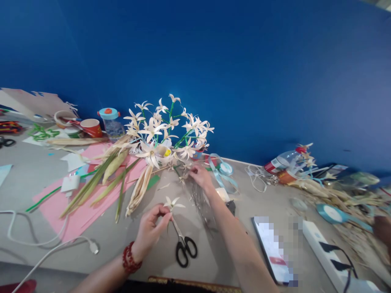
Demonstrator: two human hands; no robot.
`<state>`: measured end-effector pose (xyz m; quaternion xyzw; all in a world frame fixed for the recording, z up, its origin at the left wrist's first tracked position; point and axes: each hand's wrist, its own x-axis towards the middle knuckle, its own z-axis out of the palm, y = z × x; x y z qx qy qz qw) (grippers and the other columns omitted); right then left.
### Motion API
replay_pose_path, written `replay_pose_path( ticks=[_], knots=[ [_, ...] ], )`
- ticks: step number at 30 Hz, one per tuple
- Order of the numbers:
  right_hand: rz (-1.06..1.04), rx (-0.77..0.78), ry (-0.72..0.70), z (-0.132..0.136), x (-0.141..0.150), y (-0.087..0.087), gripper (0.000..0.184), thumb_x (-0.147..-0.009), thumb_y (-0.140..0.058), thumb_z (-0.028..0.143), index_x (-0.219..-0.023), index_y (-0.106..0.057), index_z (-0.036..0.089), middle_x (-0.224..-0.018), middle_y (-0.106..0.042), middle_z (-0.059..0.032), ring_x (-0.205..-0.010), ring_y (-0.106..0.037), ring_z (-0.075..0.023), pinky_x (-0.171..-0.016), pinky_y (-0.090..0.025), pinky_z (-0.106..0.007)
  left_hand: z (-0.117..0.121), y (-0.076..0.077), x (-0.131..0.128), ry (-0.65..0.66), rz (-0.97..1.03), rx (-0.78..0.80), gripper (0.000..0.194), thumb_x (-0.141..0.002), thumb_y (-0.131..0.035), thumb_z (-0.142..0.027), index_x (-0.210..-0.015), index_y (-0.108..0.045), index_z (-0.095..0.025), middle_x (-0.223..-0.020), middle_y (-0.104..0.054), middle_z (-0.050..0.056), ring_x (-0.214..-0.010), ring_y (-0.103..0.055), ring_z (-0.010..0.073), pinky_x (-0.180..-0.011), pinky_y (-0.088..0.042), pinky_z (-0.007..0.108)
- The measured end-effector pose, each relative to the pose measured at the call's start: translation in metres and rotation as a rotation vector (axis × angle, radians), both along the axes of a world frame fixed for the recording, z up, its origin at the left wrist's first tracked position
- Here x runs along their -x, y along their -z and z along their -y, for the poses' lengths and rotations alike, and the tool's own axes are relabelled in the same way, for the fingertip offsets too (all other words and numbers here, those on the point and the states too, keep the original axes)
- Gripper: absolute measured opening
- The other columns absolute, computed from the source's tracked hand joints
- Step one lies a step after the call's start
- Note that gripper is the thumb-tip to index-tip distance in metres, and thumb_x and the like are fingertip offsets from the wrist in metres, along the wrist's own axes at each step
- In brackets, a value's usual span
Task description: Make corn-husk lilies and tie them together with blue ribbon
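Note:
In the lower middle, my left hand [152, 226] pinches a small pale husk flower [173, 204] at its base, petals spread upward. Black-handled scissors [185, 249] lie on the table just beside that hand, their blades partly hidden near the fingers. My right hand [200, 177] reaches farther out, its fingers closed at the top of a bundle of thin wires [200, 203]; what is between the fingertips is too small to make out. Behind both hands stands a large bunch of similar husk flowers [152, 128] on green and light-blue stems.
Pink paper [58, 211] with corn husks [116, 167] and a white charger [69, 184] lies left. Blue ribbon [224, 169] sits past my right arm. A phone [271, 248], a power strip [324, 256], a bottle [279, 162] and another person's hand [382, 230] are at the right.

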<state>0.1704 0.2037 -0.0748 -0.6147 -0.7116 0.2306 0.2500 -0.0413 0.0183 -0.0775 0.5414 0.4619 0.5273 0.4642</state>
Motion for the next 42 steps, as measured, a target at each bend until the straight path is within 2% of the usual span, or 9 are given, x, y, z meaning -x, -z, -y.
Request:
replay_pose_path(
  ticks=[5, 9, 13, 19, 24, 28, 33, 36, 42],
  knots=[
    [-0.265, -0.008, 0.01, 0.024, -0.015, -0.021, 0.017, -0.075, -0.064, 0.034, -0.072, -0.059, 0.018, -0.069, -0.067, -0.0026, -0.066, -0.063, -0.0189, -0.064, -0.048, -0.03, -0.002, -0.002, -0.001, 0.015, 0.015, 0.01, 0.02, -0.088, -0.057, -0.03, -0.072, -0.059, -0.017, -0.07, -0.058, 0.002, -0.068, -0.054, 0.0151, -0.067, -0.043, 0.026],
    [-0.447, 0.01, -0.022, 0.07, -0.015, -0.044, 0.022, -0.078, -0.065, 0.04, -0.076, -0.057, 0.019, -0.068, -0.067, -0.0015, -0.066, -0.064, -0.017, -0.063, -0.051, -0.028, -0.002, -0.01, -0.004, 0.054, 0.026, 0.088, 0.022, -0.087, -0.058, -0.031, -0.071, -0.059, -0.017, -0.067, -0.059, 0.002, -0.066, -0.054, 0.0149, -0.065, -0.042, 0.025],
    [-0.703, 0.044, -0.081, 0.123, -0.008, -0.074, 0.018, -0.076, -0.072, 0.033, -0.079, -0.06, 0.019, -0.072, -0.067, -0.0018, -0.067, -0.064, -0.0159, -0.063, -0.052, -0.028, 0.002, -0.022, -0.007, 0.115, 0.016, 0.158, 0.02, -0.086, -0.059, -0.031, -0.071, -0.059, -0.017, -0.067, -0.06, 0.001, -0.065, -0.054, 0.0144, -0.065, -0.043, 0.024],
    [-0.567, -0.155, -0.217, 0.173, -0.004, -0.108, 0.011, -0.082, -0.067, 0.019, -0.092, -0.063, 0.023, -0.083, -0.066, -0.0023, -0.077, -0.063, -0.0169, -0.073, -0.052, -0.031, 0.006, -0.037, -0.015, 0.189, 0.008, 0.167, 0.015, -0.085, -0.06, -0.027, -0.073, -0.06, -0.017, -0.068, -0.063, 0.002, -0.066, -0.057, 0.0153, -0.066, -0.045, 0.025],
    [-0.352, -0.35, -0.291, 0.184, 0.002, -0.113, 0.021, -0.082, -0.062, 0.011, -0.097, -0.062, 0.026, -0.083, -0.067, -0.0015, -0.082, -0.063, -0.0195, -0.079, -0.05, -0.037, 0.006, -0.046, -0.025, 0.19, -0.043, 0.143, 0.014, -0.084, -0.059, -0.024, -0.072, -0.059, -0.017, -0.065, -0.062, 0.001, -0.063, -0.055, 0.0141, -0.063, -0.044, 0.025],
    [-0.254, -0.452, -0.271, 0.184, 0.002, -0.11, 0.021, -0.082, -0.063, 0.011, -0.094, -0.063, 0.028, -0.083, -0.068, -0.0019, -0.085, -0.061, -0.0218, -0.084, -0.049, -0.041, 0.007, -0.053, -0.03, 0.195, -0.037, 0.15, 0.015, -0.083, -0.059, -0.026, -0.071, -0.059, -0.017, -0.064, -0.061, 0.001, -0.062, -0.056, 0.014, -0.063, -0.044, 0.025],
    [-0.187, -0.48, -0.259, 0.185, 0.0, -0.107, 0.019, -0.08, -0.064, 0.012, -0.089, -0.063, 0.029, -0.08, -0.069, 0.0, -0.086, -0.06, -0.0225, -0.107, -0.033, -0.052, 0.009, -0.058, -0.035, 0.211, -0.01, 0.179, 0.017, -0.083, -0.059, -0.029, -0.072, -0.058, -0.017, -0.065, -0.062, 0.001, -0.062, -0.056, 0.0141, -0.063, -0.045, 0.025],
    [-0.148, -0.481, -0.258, 0.187, 0.0, -0.107, 0.019, -0.081, -0.064, 0.012, -0.09, -0.062, 0.029, -0.08, -0.069, 0.0004, -0.088, -0.06, -0.0229, -0.11, -0.027, -0.055, 0.011, -0.06, -0.037, 0.223, 0.006, 0.193, 0.016, -0.083, -0.059, -0.029, -0.072, -0.057, -0.017, -0.065, -0.061, 0.002, -0.062, -0.056, 0.014, -0.063, -0.046, 0.025],
    [-0.126, -0.51, -0.273, 0.186, 0.001, -0.108, 0.018, -0.081, -0.063, 0.011, -0.091, -0.061, 0.027, -0.08, -0.069, 0.001, -0.087, -0.06, -0.0212, -0.11, -0.027, -0.055, 0.012, -0.062, -0.038, 0.232, 0.017, 0.224, 0.015, -0.083, -0.058, -0.027, -0.074, -0.057, -0.016, -0.066, -0.062, 0.001, -0.063, -0.057, 0.0139, -0.063, -0.045, 0.025]
  ],
)
